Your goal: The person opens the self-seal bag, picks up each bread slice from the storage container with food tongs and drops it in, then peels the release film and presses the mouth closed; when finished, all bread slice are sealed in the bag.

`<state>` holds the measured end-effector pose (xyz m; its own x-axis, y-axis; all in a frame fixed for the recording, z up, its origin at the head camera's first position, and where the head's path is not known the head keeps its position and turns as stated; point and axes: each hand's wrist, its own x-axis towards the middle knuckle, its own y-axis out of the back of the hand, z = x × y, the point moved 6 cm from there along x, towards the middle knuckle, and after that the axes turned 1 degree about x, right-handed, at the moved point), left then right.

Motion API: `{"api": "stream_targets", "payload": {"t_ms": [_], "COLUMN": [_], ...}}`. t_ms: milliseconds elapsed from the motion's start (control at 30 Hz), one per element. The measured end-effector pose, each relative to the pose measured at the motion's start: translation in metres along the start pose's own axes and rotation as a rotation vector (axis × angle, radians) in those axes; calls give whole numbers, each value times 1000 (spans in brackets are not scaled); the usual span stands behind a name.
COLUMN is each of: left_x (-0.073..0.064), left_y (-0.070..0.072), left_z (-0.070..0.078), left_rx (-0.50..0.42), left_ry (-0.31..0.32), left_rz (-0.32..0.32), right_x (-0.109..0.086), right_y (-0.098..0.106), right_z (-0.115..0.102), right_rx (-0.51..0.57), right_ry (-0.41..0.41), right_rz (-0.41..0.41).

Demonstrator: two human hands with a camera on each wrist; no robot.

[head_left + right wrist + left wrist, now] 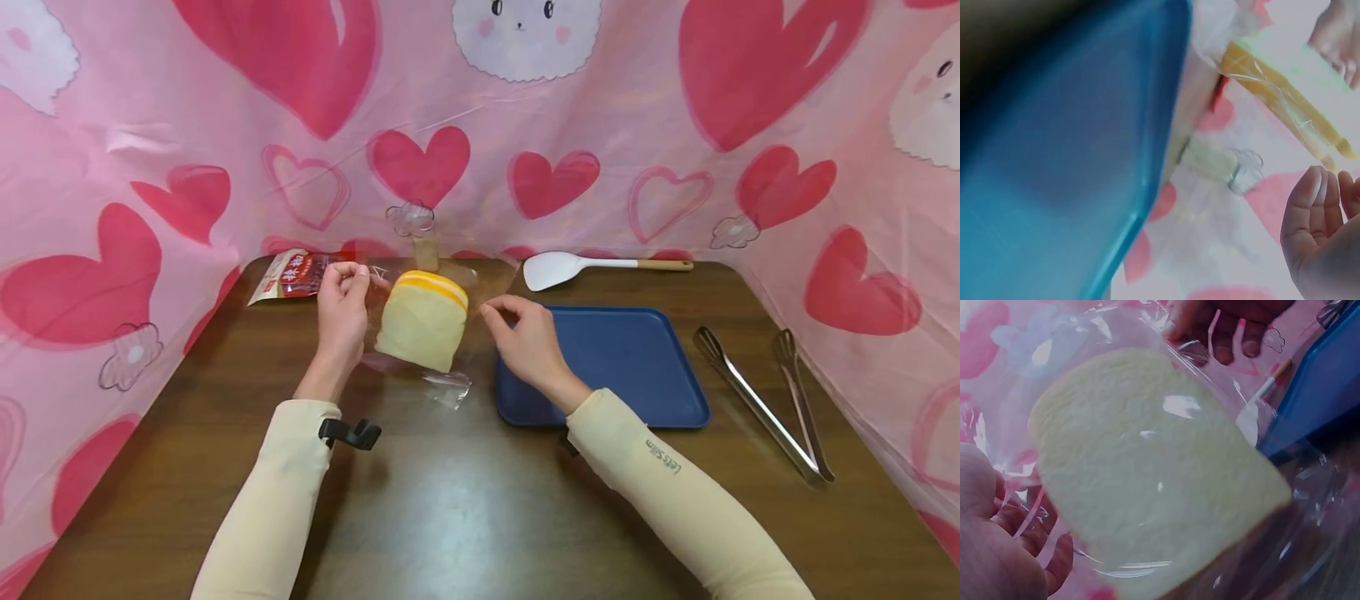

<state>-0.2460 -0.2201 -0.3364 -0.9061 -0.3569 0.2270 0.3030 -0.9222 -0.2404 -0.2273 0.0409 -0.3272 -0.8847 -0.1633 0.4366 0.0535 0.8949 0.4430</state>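
Between my hands is a clear plastic bag [447,389] with a slice of bread [423,329] inside, raised over the table. An orange-yellow band runs along the bread's upper edge. My left hand [345,304] pinches the bag's left side with thumb and fingers. Opposite it, my right hand [528,337] pinches the film on the right, partly above the tray. In the left wrist view the bread's pale flat face [1147,469] shows through shiny film. The right wrist view catches the orange-yellow edge [1285,106] above the right hand's fingers [1313,203].
A blue tray [622,367] lies to the right on the brown table [450,517]. Behind it is a white spatula [555,269] with a wooden handle. Metal tongs [761,412] lie spread at far right. A red-and-white packet [288,277] and a small clear bottle [426,252] are at the back.
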Motion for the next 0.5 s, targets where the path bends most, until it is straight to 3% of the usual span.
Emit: {"api": "stream_targets", "payload": {"t_ms": [300, 500], "left_x": [-9, -14], "left_y": [2, 3], "left_z": [16, 24], "left_rx": [7, -50], "left_ry": [-23, -67], "left_rz": [4, 14], "right_x": [19, 26], "right_y": [25, 31], "right_z": [-11, -17], "right_rx": [42, 81], "right_ry": [23, 43], "right_rz": [48, 51]}}
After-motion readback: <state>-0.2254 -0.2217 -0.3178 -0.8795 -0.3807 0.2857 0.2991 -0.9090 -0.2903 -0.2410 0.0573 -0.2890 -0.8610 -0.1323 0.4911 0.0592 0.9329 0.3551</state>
